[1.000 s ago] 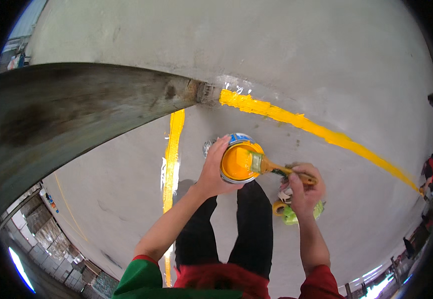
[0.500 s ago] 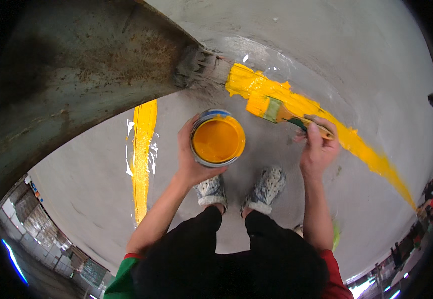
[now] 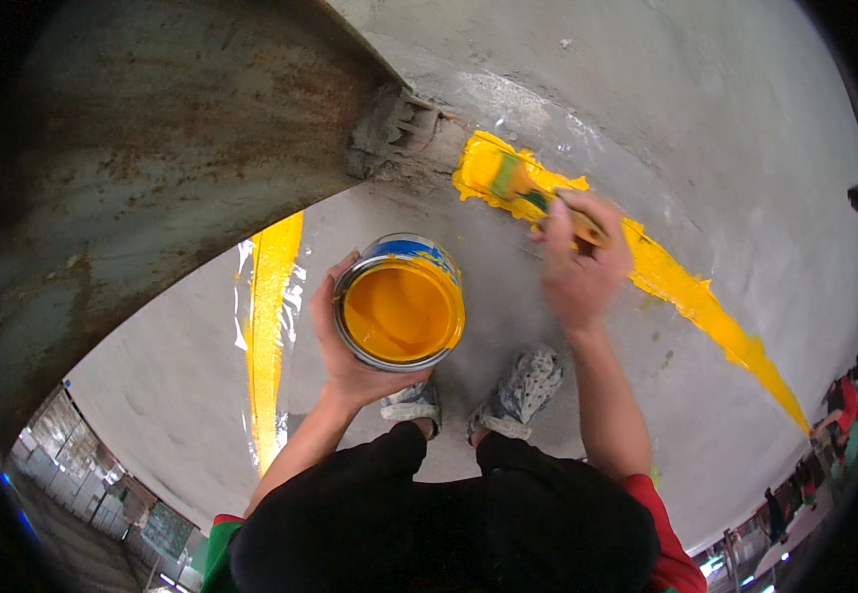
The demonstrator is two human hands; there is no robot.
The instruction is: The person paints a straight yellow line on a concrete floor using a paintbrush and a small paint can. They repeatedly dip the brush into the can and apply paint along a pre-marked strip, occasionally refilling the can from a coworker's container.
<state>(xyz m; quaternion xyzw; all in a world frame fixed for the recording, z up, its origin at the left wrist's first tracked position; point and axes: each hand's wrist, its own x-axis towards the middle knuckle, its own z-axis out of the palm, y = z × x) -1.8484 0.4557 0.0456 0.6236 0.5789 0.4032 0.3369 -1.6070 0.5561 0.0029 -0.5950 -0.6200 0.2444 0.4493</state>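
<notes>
Hands on brush, paint can.

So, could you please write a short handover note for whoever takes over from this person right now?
Left hand: holds the open paint can, nearly full of yellow paint, upright above the shoes.
Right hand: grips the paintbrush, bristles on the floor at the near end of the yellow line.
Done: this line runs painted from near the rusty metal beam toward the right; a second yellow stripe lies to the left.
Left: the patch at the beam's foot looks uneven; its edges seem to need tidying.
</notes>
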